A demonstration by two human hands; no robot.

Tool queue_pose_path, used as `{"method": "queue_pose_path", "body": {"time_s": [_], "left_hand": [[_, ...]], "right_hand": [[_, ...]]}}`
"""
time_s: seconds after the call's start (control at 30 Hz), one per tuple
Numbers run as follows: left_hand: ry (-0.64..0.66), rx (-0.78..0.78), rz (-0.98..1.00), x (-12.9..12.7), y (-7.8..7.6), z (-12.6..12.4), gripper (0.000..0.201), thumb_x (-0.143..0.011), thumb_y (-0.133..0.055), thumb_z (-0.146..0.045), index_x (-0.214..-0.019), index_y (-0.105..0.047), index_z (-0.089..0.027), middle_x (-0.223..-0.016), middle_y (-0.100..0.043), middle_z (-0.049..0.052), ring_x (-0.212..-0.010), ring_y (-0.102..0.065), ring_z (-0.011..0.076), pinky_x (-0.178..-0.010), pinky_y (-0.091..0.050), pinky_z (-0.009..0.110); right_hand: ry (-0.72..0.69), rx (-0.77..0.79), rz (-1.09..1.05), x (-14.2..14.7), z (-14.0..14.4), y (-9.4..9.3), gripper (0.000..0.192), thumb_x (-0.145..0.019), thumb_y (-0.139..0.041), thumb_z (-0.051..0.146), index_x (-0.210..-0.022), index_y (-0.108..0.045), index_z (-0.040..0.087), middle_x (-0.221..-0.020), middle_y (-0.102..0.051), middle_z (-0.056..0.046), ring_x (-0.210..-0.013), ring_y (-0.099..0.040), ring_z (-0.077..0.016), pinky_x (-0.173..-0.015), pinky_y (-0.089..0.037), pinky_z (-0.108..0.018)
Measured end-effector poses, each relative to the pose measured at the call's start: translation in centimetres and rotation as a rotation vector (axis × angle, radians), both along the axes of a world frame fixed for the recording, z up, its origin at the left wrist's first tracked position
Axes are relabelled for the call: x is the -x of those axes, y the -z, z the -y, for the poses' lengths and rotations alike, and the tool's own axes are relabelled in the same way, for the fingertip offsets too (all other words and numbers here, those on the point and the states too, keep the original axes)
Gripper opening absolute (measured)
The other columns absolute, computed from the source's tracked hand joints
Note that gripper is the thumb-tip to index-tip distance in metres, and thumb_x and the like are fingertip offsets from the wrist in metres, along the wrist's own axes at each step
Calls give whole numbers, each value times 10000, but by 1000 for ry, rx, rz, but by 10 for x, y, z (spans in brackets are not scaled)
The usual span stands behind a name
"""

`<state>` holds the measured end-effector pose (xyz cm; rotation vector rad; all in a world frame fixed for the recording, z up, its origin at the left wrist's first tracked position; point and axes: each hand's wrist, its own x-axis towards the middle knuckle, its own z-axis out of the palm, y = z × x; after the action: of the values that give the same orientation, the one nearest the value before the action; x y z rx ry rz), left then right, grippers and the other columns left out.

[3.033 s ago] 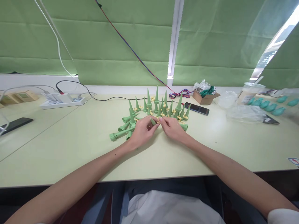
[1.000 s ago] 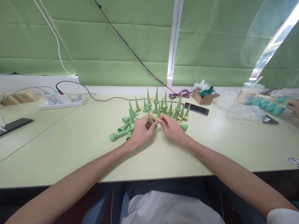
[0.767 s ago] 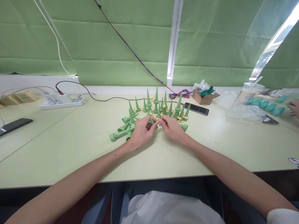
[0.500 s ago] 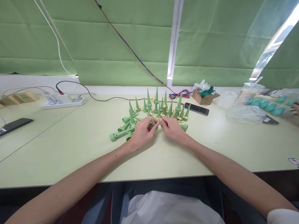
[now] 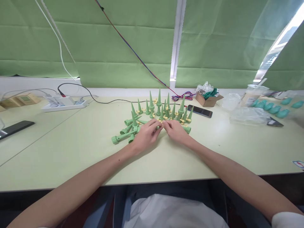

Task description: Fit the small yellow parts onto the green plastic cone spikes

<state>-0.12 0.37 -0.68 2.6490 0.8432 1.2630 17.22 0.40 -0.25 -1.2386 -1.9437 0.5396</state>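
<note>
We are looking down at a long, smooth, pale green table (image 5: pixel 71 148) that is sitting in front of a wall of soft green window blinds (image 5: pixel 118 47). A red and blue wire (image 5: pixel 133 50) is hanging across the blinds, and a white power strip (image 5: pixel 64 104) with a black cord is lying far to the left. In the middle of the table a bunch of pointy green plastic cone spikes (image 5: pixel 159 107) is standing upright, with little yellow bits between them, and some more green plastic spikes (image 5: pixel 123 134) are lying flat just to their left. Our left hand (image 5: pixel 144 136) and our right hand (image 5: pixel 175 131) are meeting right in front of the bunch, fingertips touching. They are pinching one small green plastic spike piece (image 5: pixel 158 126) between them, close to the table. A black phone (image 5: pixel 199 110) is lying flat behind the right hand. Farther back a small brown cardboard box (image 5: pixel 209 99) is holding crinkly clear plastic and something dark green. Shiny clear plastic bags (image 5: pixel 247 115) and smooth teal plastic pieces (image 5: pixel 270 107) are lying on the right.
</note>
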Motion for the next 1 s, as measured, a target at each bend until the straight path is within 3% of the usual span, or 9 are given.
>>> {"method": "queue_pose_path", "body": {"time_s": [0.43, 1.0], "left_hand": [[41, -49, -9, 3, 3, -4, 141, -968, -507, -192, -1021, -637, -205, -994, -628, 69, -775, -599, 125, -636, -501, 239], [-4, -138, -21, 4, 8, -7, 238, -957, -511, -143, -1132, -647, -228, -1029, -643, 74, -840, -639, 140, -678, -539, 245]], "right_hand": [[-84, 440, -367, -1, -5, 5, 355, -879, -421, 309, -562, -279, 234, -443, -246, 74, -389, -219, -78, -394, -216, -242], [-90, 524, -496, 3, 5, -10, 372, -900, -438, 269, -568, -274, 229, -463, -218, 82, -385, -186, -62, -374, -159, -223]]}}
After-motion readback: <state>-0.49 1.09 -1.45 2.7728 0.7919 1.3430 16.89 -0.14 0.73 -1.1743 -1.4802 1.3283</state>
